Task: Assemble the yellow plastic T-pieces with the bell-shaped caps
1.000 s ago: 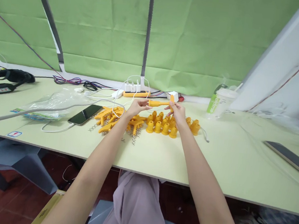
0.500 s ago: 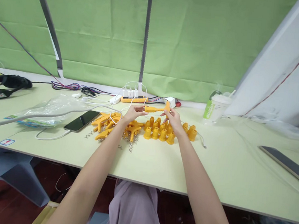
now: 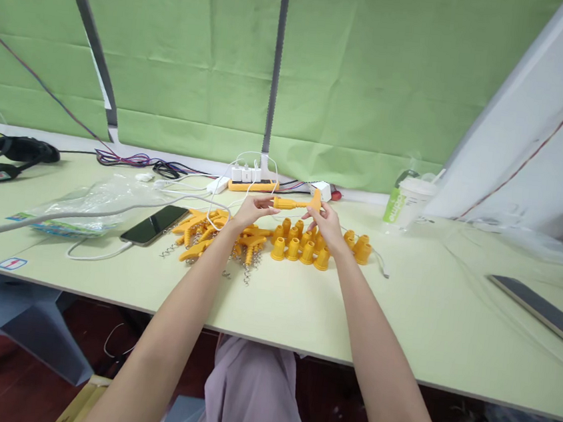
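Note:
A yellow corkscrew [image 3: 315,201] with a T-shaped handle is held level above the table, its handle in the closed fingers of my right hand [image 3: 329,225]. A yellow bell-shaped sleeve [image 3: 283,203] sits in line with it, around the far end of the shaft. My left hand [image 3: 255,211] pinches the sleeve's left end; the metal spiral is not visible. Below my left hand lies a heap of yellow corkscrews [image 3: 199,232] with bare metal spirals. Several upright yellow sleeves [image 3: 307,253] stand in a group under my right hand.
A phone [image 3: 154,224] with a white cable and a clear plastic bag [image 3: 96,201] lie left of the heap. A power strip [image 3: 251,186] sits behind. On the right are a drink cup [image 3: 410,204] and another phone [image 3: 542,311]. Headphones [image 3: 8,159] rest far left.
Both hands keep hold of the corkscrew and sleeve in nearly the same place. The handle looks slightly turned, and the camera view has shifted a little.

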Demonstrator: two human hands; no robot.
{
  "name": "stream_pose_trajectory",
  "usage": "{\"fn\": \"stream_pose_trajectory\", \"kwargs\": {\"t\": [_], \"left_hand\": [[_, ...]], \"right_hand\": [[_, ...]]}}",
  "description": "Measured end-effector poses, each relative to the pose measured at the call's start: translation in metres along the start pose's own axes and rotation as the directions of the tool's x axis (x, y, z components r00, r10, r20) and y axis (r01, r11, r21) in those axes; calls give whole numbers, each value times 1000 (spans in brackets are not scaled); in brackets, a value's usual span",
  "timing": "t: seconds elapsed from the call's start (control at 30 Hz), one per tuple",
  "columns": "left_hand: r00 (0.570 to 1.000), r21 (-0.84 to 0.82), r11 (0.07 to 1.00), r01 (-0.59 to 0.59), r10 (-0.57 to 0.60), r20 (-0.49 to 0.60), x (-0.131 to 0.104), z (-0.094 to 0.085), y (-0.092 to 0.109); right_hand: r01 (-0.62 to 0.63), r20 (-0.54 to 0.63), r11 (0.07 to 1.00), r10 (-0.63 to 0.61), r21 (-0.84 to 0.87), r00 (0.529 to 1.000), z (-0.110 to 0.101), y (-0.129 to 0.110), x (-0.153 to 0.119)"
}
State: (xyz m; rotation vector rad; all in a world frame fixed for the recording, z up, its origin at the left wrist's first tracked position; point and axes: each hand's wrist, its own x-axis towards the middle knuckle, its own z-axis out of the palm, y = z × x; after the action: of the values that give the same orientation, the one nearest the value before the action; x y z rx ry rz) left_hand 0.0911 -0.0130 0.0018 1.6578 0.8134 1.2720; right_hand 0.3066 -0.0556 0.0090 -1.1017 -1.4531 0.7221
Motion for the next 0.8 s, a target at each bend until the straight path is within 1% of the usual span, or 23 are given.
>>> {"fn": "stream_pose_trajectory", "kwargs": {"t": [0.07,0.23,0.43,0.67,0.8], "left_hand": [[1000,-1,1000,-2,2,12,0,0,1],[1000,13,1000,11,-11,-4,-2,2,3],[1000,30,999,14,-14,-7,-4,3,7],[1000,23,1000,-9,8,7,-3,4,7],[1000,25,1000,-6,6,15,-3,5,7]], "right_hand": [[2,-6,1000,-2,-21,1000,0,2,1],[-7,-20,998,6,-61,1000,0,3,1],[-14,-60,988,5,-151,998,3,1,-2],[-13,-64,977,0,-213,998,3,-3,-4],[-37,-94,954,9,-298,996,4,-7,-7]]}}
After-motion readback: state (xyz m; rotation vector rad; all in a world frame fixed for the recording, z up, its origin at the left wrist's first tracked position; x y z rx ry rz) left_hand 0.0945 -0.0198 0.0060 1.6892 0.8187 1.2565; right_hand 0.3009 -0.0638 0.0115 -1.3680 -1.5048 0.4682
